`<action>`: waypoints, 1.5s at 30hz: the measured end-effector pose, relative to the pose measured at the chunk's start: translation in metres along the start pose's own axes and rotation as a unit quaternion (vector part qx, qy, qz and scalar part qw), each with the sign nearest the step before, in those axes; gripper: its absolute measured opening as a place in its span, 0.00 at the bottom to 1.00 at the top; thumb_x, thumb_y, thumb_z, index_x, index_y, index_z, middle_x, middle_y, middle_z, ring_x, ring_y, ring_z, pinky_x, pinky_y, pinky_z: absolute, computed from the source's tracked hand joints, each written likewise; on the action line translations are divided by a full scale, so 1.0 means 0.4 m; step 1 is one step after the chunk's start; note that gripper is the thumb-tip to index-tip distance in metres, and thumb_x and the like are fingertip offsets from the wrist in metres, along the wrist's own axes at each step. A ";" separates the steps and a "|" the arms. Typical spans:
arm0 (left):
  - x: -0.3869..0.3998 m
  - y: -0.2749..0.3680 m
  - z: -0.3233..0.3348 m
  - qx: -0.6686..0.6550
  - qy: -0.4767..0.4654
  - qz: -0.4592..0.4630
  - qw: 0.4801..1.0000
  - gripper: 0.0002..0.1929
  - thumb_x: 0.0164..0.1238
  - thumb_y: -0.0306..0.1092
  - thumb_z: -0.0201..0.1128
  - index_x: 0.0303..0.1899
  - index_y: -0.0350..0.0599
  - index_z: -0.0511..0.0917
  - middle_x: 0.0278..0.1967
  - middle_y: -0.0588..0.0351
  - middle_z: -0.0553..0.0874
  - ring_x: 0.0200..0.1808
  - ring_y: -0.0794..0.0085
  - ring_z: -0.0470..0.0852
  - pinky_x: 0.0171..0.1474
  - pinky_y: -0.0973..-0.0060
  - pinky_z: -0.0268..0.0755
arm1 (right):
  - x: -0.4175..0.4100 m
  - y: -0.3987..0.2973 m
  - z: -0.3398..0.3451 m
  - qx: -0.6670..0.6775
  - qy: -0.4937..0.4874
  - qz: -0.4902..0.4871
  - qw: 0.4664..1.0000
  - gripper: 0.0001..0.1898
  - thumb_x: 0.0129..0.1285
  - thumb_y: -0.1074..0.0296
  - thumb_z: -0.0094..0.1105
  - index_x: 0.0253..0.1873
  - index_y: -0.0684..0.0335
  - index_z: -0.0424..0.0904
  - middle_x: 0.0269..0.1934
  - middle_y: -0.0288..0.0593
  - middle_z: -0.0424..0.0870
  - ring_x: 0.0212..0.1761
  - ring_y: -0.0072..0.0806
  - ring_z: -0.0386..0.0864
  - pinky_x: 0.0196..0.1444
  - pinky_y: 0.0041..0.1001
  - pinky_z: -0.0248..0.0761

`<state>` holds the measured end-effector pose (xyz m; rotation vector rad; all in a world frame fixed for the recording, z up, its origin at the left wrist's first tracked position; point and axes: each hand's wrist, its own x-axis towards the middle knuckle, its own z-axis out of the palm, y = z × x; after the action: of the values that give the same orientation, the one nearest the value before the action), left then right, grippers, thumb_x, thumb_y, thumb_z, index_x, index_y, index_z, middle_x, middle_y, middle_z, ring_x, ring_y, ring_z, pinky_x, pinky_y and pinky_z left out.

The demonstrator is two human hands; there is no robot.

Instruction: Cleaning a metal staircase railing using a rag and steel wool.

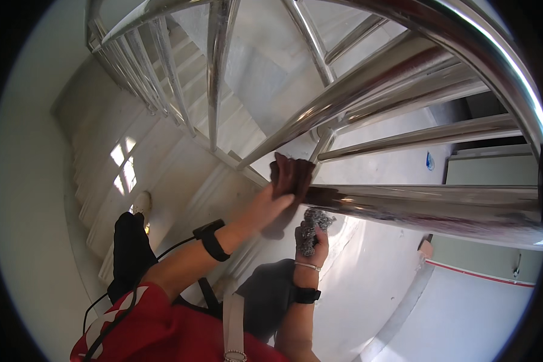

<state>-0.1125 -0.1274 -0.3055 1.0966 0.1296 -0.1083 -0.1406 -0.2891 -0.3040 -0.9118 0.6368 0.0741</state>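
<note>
A dark brown cloth (292, 177) is bunched in my left hand (271, 199), pressed at the lower end of a thick polished metal post (416, 203) of the stair railing. Just below that post, my right hand (316, 246) grips a wad of metal scouring wool (314, 226); the wad is close to the post, and whether they touch is unclear. Thinner metal balusters (416, 140) stand beside the post and join a curved handrail (493, 50) overhead.
Pale stair treads (172, 167) curve down at the left, with my shoe (142, 203) on one. A white wall (31, 181) bounds them. A blue scrap (430, 160) lies on the floor beyond the railing, near pale green cabinets (484, 174). A black cable runs along my left arm.
</note>
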 end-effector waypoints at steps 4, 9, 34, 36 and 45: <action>0.005 -0.022 0.101 0.240 0.071 0.233 0.940 0.20 0.59 0.36 0.57 0.51 0.37 0.69 0.39 0.48 0.78 0.41 0.57 0.78 0.46 0.68 0.69 | 0.009 -0.010 -0.040 0.076 0.048 -0.044 0.995 0.18 0.56 0.73 0.49 0.53 0.68 0.66 0.42 0.49 0.76 0.39 0.36 0.77 0.36 0.31 0.74; 0.036 -0.203 -0.022 0.511 -0.038 0.132 0.848 0.17 0.53 0.35 0.59 0.44 0.38 0.73 0.38 0.41 0.79 0.41 0.47 0.77 0.42 0.61 0.70 | 0.018 0.000 -0.037 0.115 0.001 -0.003 0.993 0.15 0.57 0.73 0.50 0.50 0.70 0.67 0.40 0.51 0.77 0.40 0.42 0.77 0.41 0.37 0.73; -0.132 0.330 -0.208 -0.006 0.071 0.142 0.987 0.22 0.62 0.30 0.58 0.57 0.38 0.63 0.47 0.56 0.74 0.46 0.77 0.74 0.47 0.77 0.69 | 0.065 0.119 0.057 0.018 0.158 -0.152 0.975 0.21 0.54 0.76 0.53 0.55 0.67 0.67 0.43 0.49 0.76 0.37 0.35 0.77 0.34 0.31 0.75; -0.137 0.376 -0.259 -0.103 0.095 0.099 0.985 0.23 0.62 0.29 0.56 0.58 0.39 0.61 0.49 0.56 0.73 0.47 0.77 0.73 0.47 0.77 0.69 | -0.013 0.111 0.109 -0.024 0.148 -0.175 0.973 0.22 0.54 0.76 0.54 0.56 0.67 0.66 0.43 0.49 0.76 0.38 0.34 0.76 0.35 0.30 0.74; -0.042 0.642 -0.243 0.226 0.064 0.289 0.928 0.13 0.55 0.24 0.62 0.44 0.37 0.75 0.44 0.53 0.77 0.46 0.72 0.77 0.55 0.70 0.63 | -0.372 -0.170 0.543 -0.323 -0.079 -0.532 0.779 0.14 0.57 0.72 0.57 0.47 0.65 0.67 0.45 0.45 0.68 0.43 0.28 0.68 0.44 0.26 0.66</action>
<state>-0.0950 0.0757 -0.1209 1.5620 -0.1136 0.4864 -0.1351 -0.1373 -0.0785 -1.8091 -0.1711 -0.6877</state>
